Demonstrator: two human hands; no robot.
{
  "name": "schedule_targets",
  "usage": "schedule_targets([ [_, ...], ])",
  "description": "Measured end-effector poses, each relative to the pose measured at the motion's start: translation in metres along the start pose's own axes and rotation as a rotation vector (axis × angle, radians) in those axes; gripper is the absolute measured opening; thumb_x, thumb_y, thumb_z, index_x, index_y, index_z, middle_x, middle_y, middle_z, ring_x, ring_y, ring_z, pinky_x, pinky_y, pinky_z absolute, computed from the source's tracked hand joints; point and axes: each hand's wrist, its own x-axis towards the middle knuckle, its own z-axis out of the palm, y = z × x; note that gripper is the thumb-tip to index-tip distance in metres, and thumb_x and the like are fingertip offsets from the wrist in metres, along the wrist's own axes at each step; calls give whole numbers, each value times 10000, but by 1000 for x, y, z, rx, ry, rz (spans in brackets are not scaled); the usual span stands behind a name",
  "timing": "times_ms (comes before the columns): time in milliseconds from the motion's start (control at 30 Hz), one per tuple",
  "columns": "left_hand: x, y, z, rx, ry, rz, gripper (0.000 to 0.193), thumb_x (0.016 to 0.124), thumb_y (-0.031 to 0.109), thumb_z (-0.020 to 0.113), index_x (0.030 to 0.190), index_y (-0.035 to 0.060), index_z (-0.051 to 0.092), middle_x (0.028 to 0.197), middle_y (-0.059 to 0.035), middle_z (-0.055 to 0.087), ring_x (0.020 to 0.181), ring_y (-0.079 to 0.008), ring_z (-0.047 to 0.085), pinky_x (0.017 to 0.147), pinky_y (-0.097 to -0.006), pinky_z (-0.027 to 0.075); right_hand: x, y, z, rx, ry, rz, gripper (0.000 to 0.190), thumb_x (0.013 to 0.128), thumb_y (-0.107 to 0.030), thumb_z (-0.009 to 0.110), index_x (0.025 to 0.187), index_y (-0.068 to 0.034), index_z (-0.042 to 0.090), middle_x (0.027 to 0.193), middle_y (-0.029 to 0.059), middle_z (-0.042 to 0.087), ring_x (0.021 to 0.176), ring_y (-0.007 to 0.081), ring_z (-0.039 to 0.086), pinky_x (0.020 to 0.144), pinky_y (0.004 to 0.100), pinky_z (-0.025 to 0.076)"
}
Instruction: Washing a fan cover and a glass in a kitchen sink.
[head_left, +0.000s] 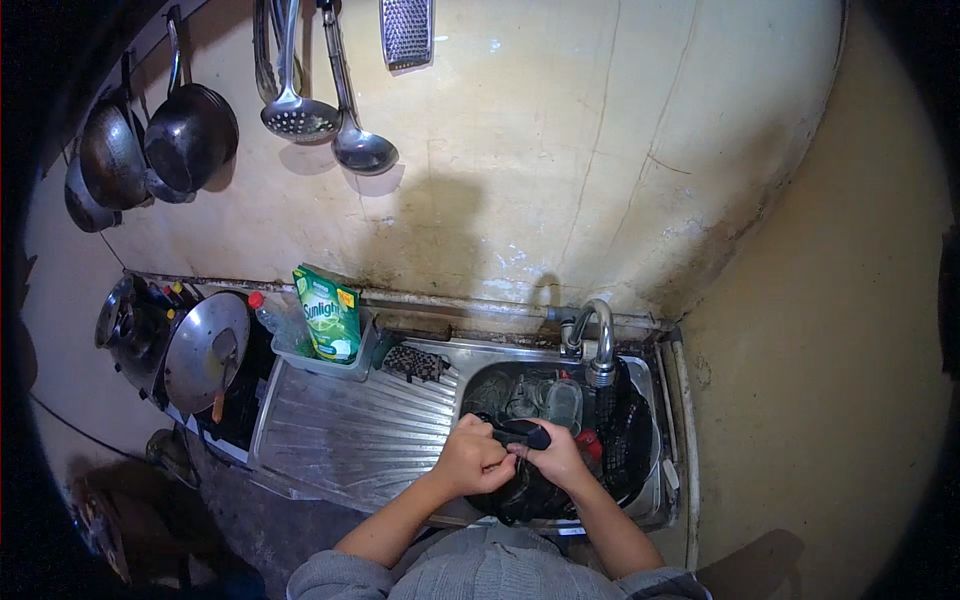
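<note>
Both my hands are over the near part of the metal sink (655, 487). My left hand (474, 456), its fingers curled, grips the left side of a dark object (525, 433) that I cannot identify. My right hand (556, 452) holds the same object from the right, thumb towards my left hand. Below and around them lies a black plastic mesh basket (626, 442). Beyond my hands, a clear container (564, 403) and other clear items sit in the sink. A red thing (589, 444) is partly hidden beside my right hand.
A curved metal faucet (600, 337) rises behind the sink. Left are a ribbed drainboard (352, 427), a dark patterned cloth or sponge (414, 364), a plastic tub (322, 367) with a green Sunlight pouch (328, 315), and a wok (202, 360). Pans (191, 139) and ladles (364, 150) hang on the wall.
</note>
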Motion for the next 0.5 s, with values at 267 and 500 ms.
schedule_targets([
  [267, -27, -27, 31, -710, 588, -898, 301, 723, 80, 524, 444, 89, 410, 424, 9, 351, 458, -109, 390, 427, -271, 267, 0, -37, -11, 1, 564, -26, 218, 727, -167, 689, 850, 2, 626, 737, 41, 629, 659, 114, 569, 631, 259, 451],
  [500, -21, -40, 33, -1427, 779, -1034, 217, 795, 207, 474, 609, 97, 482, 553, -20, 446, 491, -143, 458, 475, -289, 403, 0, -45, 2, 39, 184, -323, 507, 770, -123, 618, 1221, -4, 420, 1185, 104, 495, 1070, 163, 472, 926, 275, 336],
])
